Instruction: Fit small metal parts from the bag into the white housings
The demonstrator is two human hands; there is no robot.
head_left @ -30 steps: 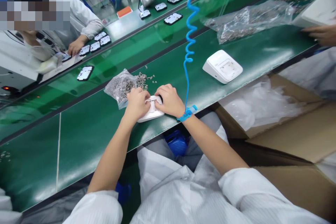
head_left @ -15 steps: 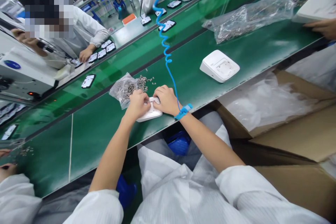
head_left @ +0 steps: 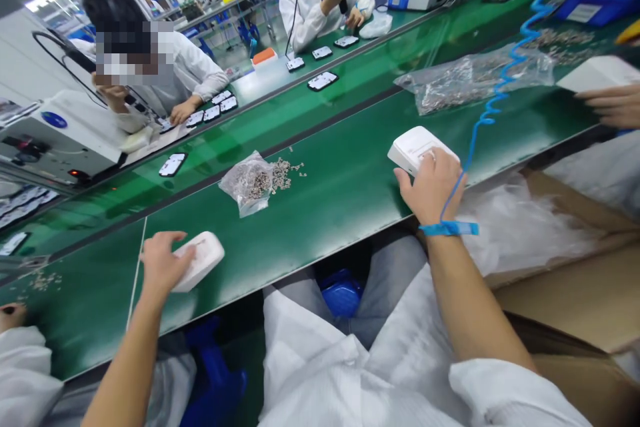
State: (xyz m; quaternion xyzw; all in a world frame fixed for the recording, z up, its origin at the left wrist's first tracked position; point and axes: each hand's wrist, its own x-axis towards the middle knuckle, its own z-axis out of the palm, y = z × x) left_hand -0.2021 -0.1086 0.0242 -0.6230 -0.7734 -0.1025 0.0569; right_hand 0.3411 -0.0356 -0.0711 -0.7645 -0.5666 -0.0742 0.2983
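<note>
My left hand (head_left: pixel 167 260) is at the left of the green work surface (head_left: pixel 305 213), its fingers spread beside a small white plastic housing (head_left: pixel 205 257). The thumb overlaps the housing's near top face; I cannot tell how firmly it touches. Over at the right, my right hand (head_left: pixel 433 187) reaches onto a second white housing (head_left: pixel 413 143), fingers stretched across its top and thumb apart along the near side. That hand covers part of the housing's recessed face. A blue wrist strap (head_left: pixel 450 228) with a coiled cord (head_left: pixel 500 90) is on my right wrist.
Between my hands lies an open clear bag (head_left: pixel 245 183) with small metal parts (head_left: pixel 283 173) spilled beside it. A larger bag of metal parts (head_left: pixel 450 90) lies farther right. A cardboard box (head_left: pixel 560 287) holds plastic bags. Co-workers sit across the line and at both sides.
My hands have parted from the middle. The white housing they held is now at the left beside my left hand. My right hand has moved right onto the other housing. The view has shifted.
</note>
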